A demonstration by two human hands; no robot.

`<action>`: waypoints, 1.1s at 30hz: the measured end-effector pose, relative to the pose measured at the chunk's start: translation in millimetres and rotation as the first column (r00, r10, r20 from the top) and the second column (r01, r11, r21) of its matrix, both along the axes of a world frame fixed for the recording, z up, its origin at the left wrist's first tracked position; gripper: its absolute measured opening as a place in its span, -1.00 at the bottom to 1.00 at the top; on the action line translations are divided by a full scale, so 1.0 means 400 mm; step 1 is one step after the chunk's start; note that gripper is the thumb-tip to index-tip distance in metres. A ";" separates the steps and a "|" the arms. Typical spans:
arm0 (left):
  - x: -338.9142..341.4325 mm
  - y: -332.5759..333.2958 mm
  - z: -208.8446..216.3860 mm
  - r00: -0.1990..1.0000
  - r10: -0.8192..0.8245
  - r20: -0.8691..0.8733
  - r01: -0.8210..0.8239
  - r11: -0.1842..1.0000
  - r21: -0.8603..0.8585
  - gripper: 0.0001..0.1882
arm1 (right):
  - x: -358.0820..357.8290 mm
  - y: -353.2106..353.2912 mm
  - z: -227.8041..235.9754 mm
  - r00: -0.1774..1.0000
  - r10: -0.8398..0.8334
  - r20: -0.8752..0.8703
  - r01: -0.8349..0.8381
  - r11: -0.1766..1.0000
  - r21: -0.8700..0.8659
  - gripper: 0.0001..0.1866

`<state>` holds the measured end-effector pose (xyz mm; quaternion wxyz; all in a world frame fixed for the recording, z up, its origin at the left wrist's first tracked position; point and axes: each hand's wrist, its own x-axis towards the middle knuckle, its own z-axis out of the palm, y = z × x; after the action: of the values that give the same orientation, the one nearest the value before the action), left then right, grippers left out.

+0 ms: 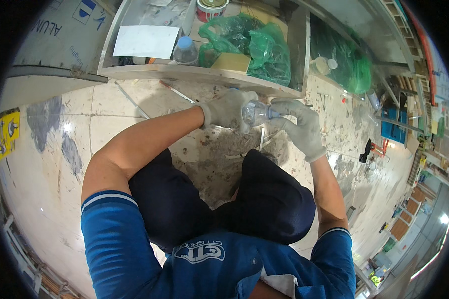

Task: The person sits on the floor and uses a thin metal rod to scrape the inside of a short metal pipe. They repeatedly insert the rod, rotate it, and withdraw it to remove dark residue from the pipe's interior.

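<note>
A small clear plastic bottle [255,113] lies sideways between my two hands, low over the stained floor and just in front of the open cabinet. My left hand [228,109], in a pale grey work glove, is wrapped round its body end. On the other side my right hand [300,124], gloved the same way, has thumb and fingers closed on the bluish cap end [273,113]. Whether the cap is loose or tight cannot be made out. Both knees are bent up below my hands.
The open cabinet compartment [199,74] holds a blue-capped bottle [185,51], a green plastic bag [269,50], a yellowish block [231,63], a white sheet [146,42] and a paint can [212,9]. Thin strips [132,100] lie on the floor. A blue crate [394,124] stands at right.
</note>
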<state>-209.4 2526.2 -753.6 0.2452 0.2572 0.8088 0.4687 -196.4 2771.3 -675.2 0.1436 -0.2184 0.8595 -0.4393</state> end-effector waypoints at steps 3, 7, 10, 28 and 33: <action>-0.010 -0.018 0.007 0.999 -0.051 0.009 0.050 0.993 0.109 -0.25 | -0.010 -0.011 0.026 0.990 0.090 -0.104 -0.092 0.996 -0.010 -0.67; -0.021 -0.033 0.016 0.980 -0.147 0.134 0.113 0.965 0.235 -0.25 | -0.024 -0.024 0.063 0.978 0.166 -0.128 -0.174 0.983 -0.055 -0.71; -0.013 -0.027 0.026 0.992 -0.058 0.113 0.029 0.969 0.247 -0.26 | -0.031 -0.041 0.079 0.992 0.050 -0.114 -0.042 0.997 0.069 -0.74; -0.204 -0.147 0.260 0.435 0.573 -0.695 -0.389 0.815 0.429 -0.18 | -0.267 -0.304 0.314 0.642 0.110 -0.759 0.034 0.985 0.171 -0.69; -0.160 -0.325 0.268 0.035 0.548 -0.836 -0.643 0.652 0.401 0.01 | -0.409 -0.430 0.183 0.696 0.170 -0.697 0.063 0.953 0.295 -0.70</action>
<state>-273.4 2396.3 -646.3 -0.4580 0.1000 0.8440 0.2606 -360.2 2599.1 -601.9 -0.1578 -0.3731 0.8961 -0.1814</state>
